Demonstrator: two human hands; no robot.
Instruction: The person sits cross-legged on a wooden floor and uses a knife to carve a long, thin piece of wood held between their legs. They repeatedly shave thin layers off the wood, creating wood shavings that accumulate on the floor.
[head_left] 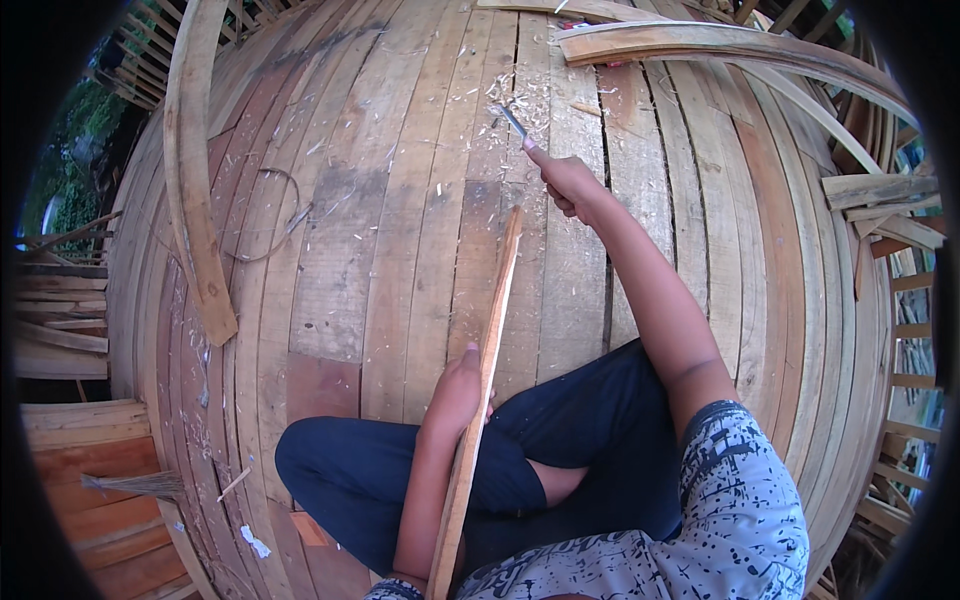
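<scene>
I sit cross-legged on a plank floor (400, 200). My left hand (458, 390) grips a long thin wooden strip (490, 330) that runs from my lap up and away, its far end resting on the boards. My right hand (568, 182) is stretched forward past the strip's tip and is closed on a small metal blade (513, 121) that points away over a patch of wood shavings.
A curved wooden slat (190, 170) lies at the left, more curved slats (720, 45) at the top right. A loop of wire (270, 215) rests on the boards. A small broom (135, 485) lies lower left. Shavings are scattered about.
</scene>
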